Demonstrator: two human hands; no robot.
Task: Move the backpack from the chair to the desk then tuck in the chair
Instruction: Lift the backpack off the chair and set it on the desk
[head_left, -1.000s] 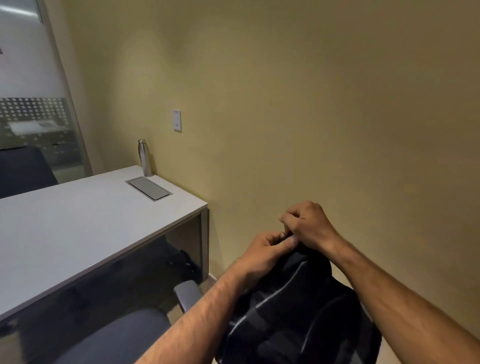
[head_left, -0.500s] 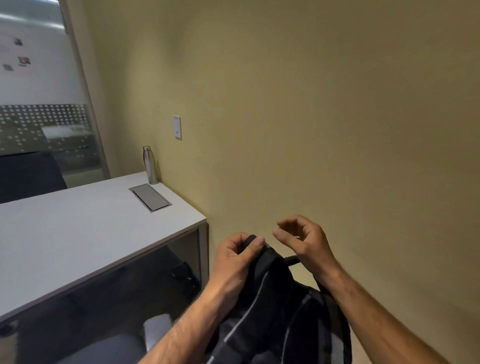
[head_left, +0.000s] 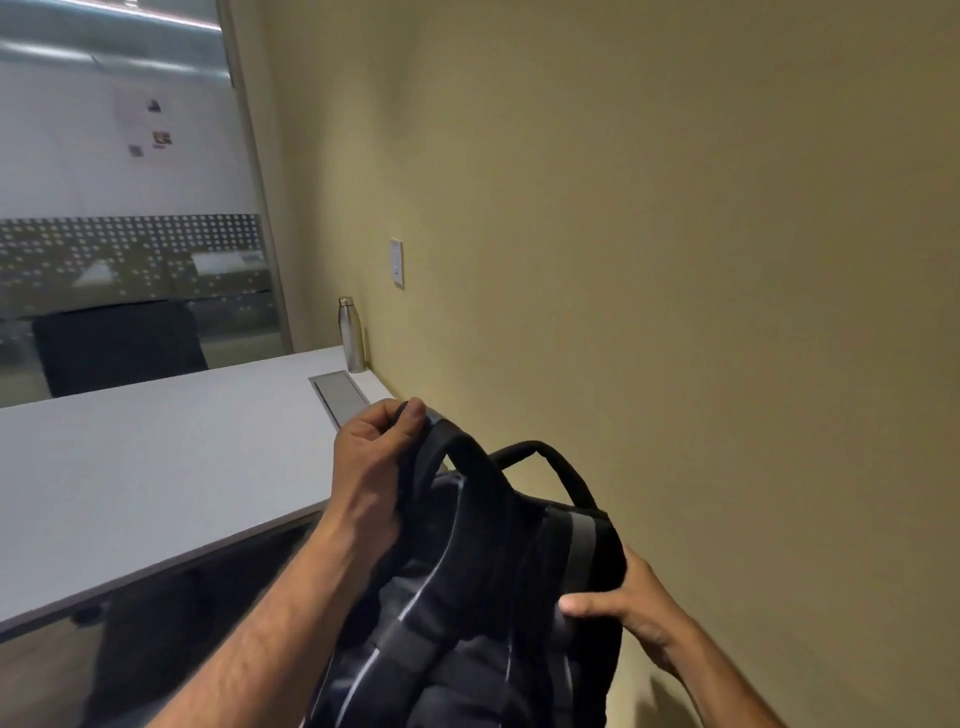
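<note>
A black backpack (head_left: 483, 597) with grey stripes hangs in the air in front of me, beside the right end of the white desk (head_left: 156, 478). My left hand (head_left: 371, 467) is closed on its top strap, near the desk's corner. My right hand (head_left: 631, 613) holds the bag's right side, thumb pressed on the front. The loop handle stands free between the two hands. The chair it came from is out of sight below the frame.
A steel bottle (head_left: 353, 335) stands on the desk's far right corner against the yellow wall (head_left: 675, 260). A grey cable hatch (head_left: 340, 397) is set into the desktop. Behind the desk stand a dark chair (head_left: 119, 345) and a glass partition.
The backpack has come up and leftward toward the desk. My right hand let go of the top and took hold of the bag's right side. The chair's seat dropped out of view.
</note>
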